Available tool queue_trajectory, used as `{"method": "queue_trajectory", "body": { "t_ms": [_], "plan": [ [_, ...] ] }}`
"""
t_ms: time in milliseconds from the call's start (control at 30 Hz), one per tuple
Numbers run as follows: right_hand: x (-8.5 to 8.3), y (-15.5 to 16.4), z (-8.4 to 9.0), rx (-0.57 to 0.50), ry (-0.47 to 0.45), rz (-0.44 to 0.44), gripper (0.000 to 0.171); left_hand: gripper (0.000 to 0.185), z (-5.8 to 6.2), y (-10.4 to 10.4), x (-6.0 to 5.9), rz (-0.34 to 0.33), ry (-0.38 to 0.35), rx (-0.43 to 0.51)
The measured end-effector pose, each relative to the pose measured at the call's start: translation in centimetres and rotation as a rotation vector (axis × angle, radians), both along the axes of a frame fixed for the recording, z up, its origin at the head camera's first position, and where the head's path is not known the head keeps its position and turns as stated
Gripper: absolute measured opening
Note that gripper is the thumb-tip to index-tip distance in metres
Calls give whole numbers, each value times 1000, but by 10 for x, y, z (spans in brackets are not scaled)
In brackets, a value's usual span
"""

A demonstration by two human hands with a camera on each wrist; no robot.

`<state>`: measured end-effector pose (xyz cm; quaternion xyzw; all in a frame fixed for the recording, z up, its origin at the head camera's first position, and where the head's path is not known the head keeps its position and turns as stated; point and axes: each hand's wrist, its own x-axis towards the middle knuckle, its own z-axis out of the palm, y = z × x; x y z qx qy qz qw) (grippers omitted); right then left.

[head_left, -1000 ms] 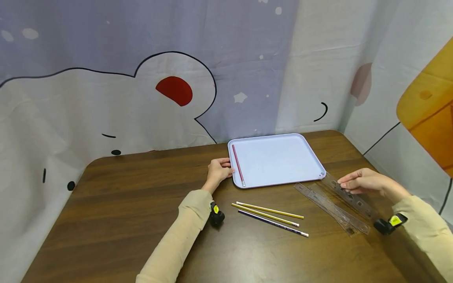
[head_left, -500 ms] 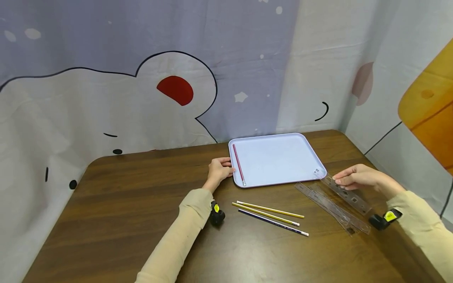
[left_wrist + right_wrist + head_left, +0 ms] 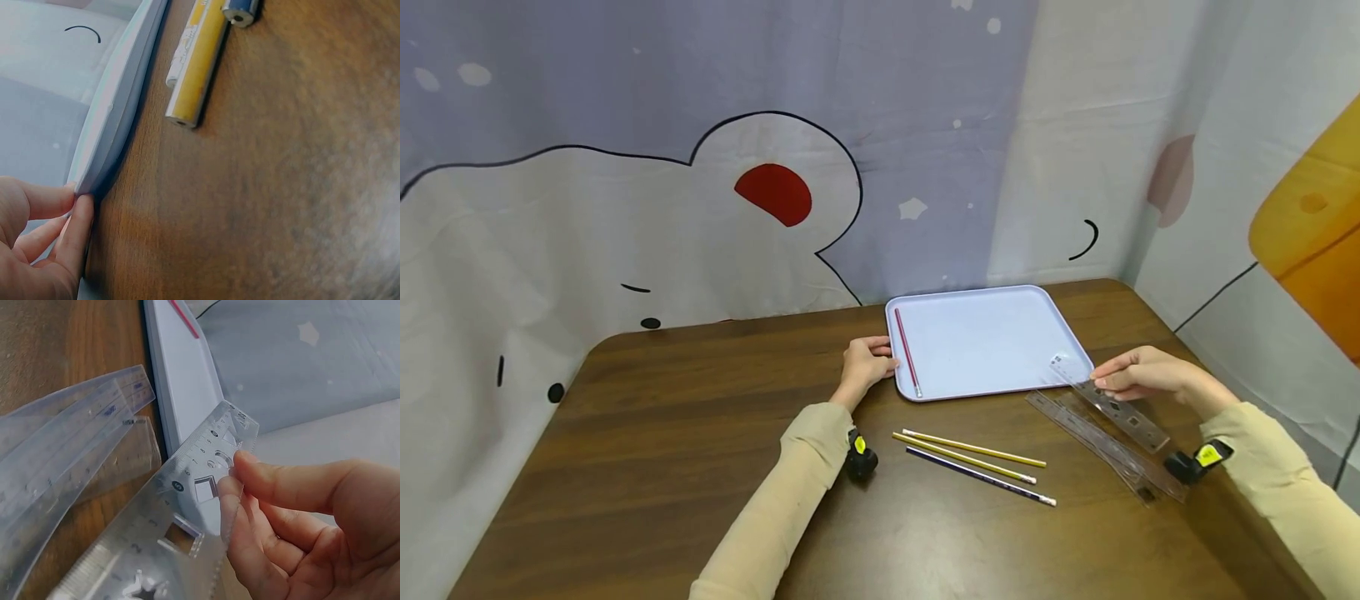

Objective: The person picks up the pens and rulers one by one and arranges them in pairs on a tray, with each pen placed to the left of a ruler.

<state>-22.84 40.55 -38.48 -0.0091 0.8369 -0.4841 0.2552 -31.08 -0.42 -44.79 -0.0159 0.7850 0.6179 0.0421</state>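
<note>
At the left edge of a pale blue tray (image 3: 992,342), my left hand (image 3: 863,367) pinches the rim between thumb and fingers, as the left wrist view also shows. A red pencil (image 3: 907,352) lies inside the tray along that side. My right hand (image 3: 1150,379) pinches a clear stencil ruler (image 3: 194,487) with cut-out shapes by its edge. The ruler's far end reaches over the tray's near right corner. Below it, several other clear rulers (image 3: 1097,442) lie crossed on the table, partly overlapping one another.
Two yellow pencils (image 3: 973,447) and a dark blue pencil (image 3: 977,476) lie side by side on the brown wooden table (image 3: 662,450), in front of the tray. A patterned curtain (image 3: 625,225) hangs right behind the table's back edge.
My right hand has lifted the stencil ruler and moved it left, bringing its far end over the tray's corner. The left hand, tray and pencils stay put.
</note>
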Motion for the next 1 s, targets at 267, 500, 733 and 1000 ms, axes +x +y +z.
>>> {"method": "queue_trajectory", "body": {
  "t_ms": [267, 500, 733, 1000],
  "plan": [
    [-5, -8, 2, -28, 9, 5, 35, 44, 0, -1, 1, 0, -1, 2],
    [-11, -14, 3, -77, 6, 5, 25, 44, 0, -1, 2, 0, 11, -13],
    [-17, -22, 1, -92, 4, -6, 24, 45, 0, -1, 2, -4, 6, -12],
    [-24, -35, 1, -67, 12, -19, 38, 45, 0, -1, 2, -1, 0, -16]
  ]
}}
